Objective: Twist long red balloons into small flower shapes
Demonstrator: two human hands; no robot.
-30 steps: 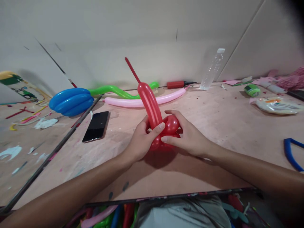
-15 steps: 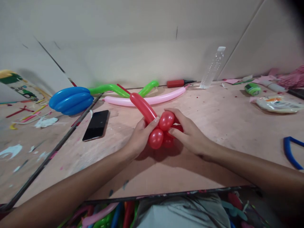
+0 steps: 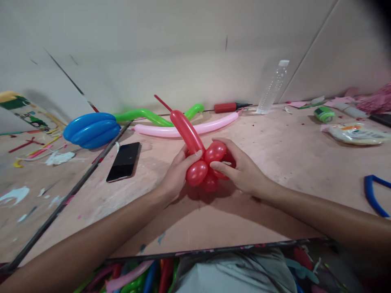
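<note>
A red twisting balloon (image 3: 187,132) is between my hands over the table, with several round bubbles twisted into a cluster at its near end. Its long straight part slants up and left to a thin uninflated tip. My left hand (image 3: 179,170) grips the balloon from the left, thumb on the joint beside the bubbles. From the right, my right hand (image 3: 241,167) closes round the bubbles, thumb pressed toward the centre and fingers partly hidden behind them. Beyond the balloon lie a pink balloon (image 3: 210,129) and a green balloon (image 3: 134,114).
A phone (image 3: 124,161) and blue balloons (image 3: 91,130) are on the left. Along the wall stand a red hand pump (image 3: 225,107) and a clear bottle (image 3: 273,87). A wipes-like packet (image 3: 356,134) and a blue curved piece (image 3: 372,197) lie right. Several balloons fill the space below the table edge.
The red balloon has turned a little, its straight part now more upright. The bubbles have spread and shifted left, and my right thumb has moved inward over them.
</note>
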